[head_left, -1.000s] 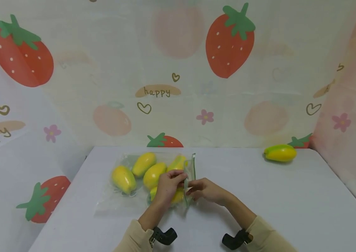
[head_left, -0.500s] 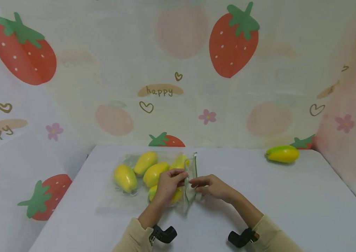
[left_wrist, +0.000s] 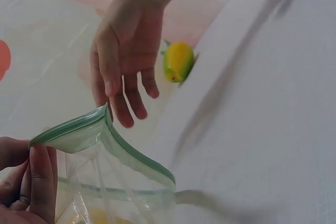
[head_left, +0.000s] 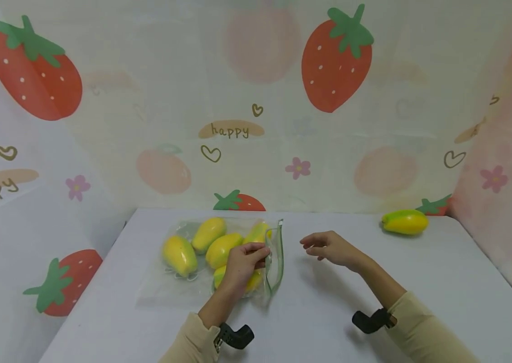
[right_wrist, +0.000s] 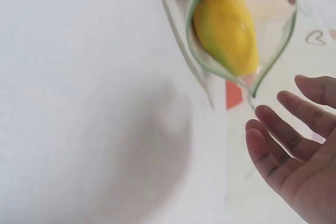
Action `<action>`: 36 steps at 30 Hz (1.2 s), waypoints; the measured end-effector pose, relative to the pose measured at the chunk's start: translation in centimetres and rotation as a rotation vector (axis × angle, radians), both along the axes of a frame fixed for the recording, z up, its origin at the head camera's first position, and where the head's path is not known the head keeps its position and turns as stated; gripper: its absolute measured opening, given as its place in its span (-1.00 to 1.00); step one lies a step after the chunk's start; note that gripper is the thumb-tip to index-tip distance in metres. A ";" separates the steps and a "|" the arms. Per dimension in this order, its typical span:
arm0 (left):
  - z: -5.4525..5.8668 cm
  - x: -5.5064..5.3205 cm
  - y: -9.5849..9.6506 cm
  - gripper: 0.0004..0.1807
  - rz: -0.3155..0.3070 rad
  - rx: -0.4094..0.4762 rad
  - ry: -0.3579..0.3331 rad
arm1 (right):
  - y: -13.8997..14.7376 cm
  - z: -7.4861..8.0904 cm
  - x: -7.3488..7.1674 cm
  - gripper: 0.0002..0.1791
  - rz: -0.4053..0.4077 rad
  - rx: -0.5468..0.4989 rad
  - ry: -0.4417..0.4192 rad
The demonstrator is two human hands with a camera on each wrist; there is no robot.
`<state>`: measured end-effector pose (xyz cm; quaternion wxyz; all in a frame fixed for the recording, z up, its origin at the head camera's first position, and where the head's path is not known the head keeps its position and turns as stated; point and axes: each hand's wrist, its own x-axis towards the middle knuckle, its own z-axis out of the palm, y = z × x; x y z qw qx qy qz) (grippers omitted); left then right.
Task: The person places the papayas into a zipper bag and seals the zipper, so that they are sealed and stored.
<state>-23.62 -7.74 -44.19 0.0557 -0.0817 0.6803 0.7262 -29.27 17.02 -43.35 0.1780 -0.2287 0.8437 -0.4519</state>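
Note:
A clear zip bag [head_left: 158, 290] with a green strip along its mouth lies on its side at the left. Inside it are several yellow-green, papaya-like fruits [head_left: 179, 256]. My left hand [head_left: 241, 267] pinches the upper edge of the mouth between thumb and fingers, lifting it. In the right wrist view the mouth gapes, with a fruit [right_wrist: 226, 35] just inside. My right hand [head_left: 335, 248] hovers over the table to the right of the bag, fingers loosely extended and holding nothing. One more fruit [head_left: 404, 222] sits alone at the back right.
The white table [head_left: 419, 282] ends at a back wall hung with strawberry-print cloth [head_left: 278, 151]. Black cameras are strapped to both wrists, the left camera [head_left: 236, 337] low over the table and the right camera [head_left: 369, 321] beside the sleeve.
My right hand has left the bag's mouth and moved right and away from me, towards the lone fruit. The mouth stands wider. My left hand keeps its pinch in place.

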 end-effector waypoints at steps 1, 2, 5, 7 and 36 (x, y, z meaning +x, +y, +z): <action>0.0 0.0 0.0 -0.67 -0.001 -0.001 -0.001 | 0.4 0.2 -0.2 -0.61 -0.012 0.011 0.008; -0.1 -0.1 -0.1 -0.66 -0.001 -0.001 -0.002 | 0.7 0.5 -0.4 -0.61 -0.024 0.021 0.016; -0.1 -0.1 -0.1 -0.64 0.000 -0.002 -0.001 | 1.7 1.1 -1.0 -0.59 -0.067 0.050 0.036; -0.1 -0.1 -0.1 -0.65 0.002 -0.003 -0.002 | 2.4 1.4 -1.3 -0.57 -0.085 0.068 0.057; 0.0 0.0 0.0 -0.68 0.004 0.003 -0.046 | 10.7 5.2 -3.8 -0.54 -0.270 0.346 0.353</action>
